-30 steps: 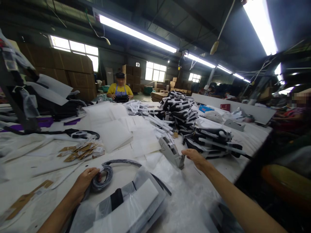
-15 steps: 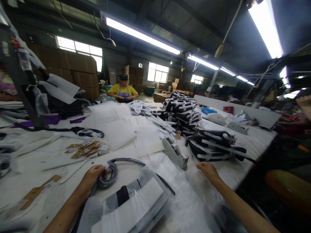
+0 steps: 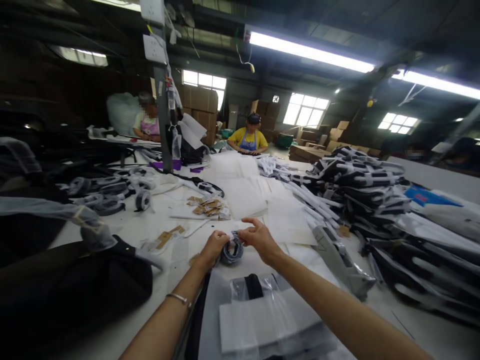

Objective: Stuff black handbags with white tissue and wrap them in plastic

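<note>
Coiled strap (image 3: 232, 256), in the head view, sits between the hands, just beyond a wrapped bundle (image 3: 270, 320). The right hand (image 3: 260, 240) has come across from the tape dispenser (image 3: 343, 262), so both now attend the coil. The left hand (image 3: 215, 247) pinches it; the right's grip I can't tell. Its opening faces the wearer; round, no clear long axis.

The coil (image 3: 233, 259) is partly hidden — the rightmost bundles (image 3: 431, 280) blurred.
</note>
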`<state>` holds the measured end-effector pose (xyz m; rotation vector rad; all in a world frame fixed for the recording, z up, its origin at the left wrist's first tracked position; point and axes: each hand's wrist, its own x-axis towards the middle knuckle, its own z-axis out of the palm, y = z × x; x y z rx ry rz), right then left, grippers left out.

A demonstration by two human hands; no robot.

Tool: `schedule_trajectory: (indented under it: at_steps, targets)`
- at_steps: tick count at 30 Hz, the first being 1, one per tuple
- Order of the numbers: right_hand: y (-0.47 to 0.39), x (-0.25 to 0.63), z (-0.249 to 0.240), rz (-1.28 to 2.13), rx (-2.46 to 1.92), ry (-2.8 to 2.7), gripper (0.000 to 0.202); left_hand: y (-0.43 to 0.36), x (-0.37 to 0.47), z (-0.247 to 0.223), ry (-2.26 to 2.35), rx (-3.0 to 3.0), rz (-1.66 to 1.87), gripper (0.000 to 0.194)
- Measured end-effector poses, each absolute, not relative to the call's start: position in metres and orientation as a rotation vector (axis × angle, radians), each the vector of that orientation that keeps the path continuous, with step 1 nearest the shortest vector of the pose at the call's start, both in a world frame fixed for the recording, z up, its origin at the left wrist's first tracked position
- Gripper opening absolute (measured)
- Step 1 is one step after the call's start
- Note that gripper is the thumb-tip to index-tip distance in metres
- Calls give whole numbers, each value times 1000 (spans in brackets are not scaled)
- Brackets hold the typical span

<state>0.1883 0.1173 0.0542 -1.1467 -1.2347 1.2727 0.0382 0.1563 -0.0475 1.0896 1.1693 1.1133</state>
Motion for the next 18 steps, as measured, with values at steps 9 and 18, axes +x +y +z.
schedule_trajectory:
  at_steps: [9, 18]
  targets:
    - [148, 169, 0, 1207, -1387, -1246, 38, 157, 37, -50, 1183, 1030, 1173, 25]
    - [161, 169, -8, 1144, -1669, -1331, 28, 159, 36, -55, 1172, 1014, 1134, 33]
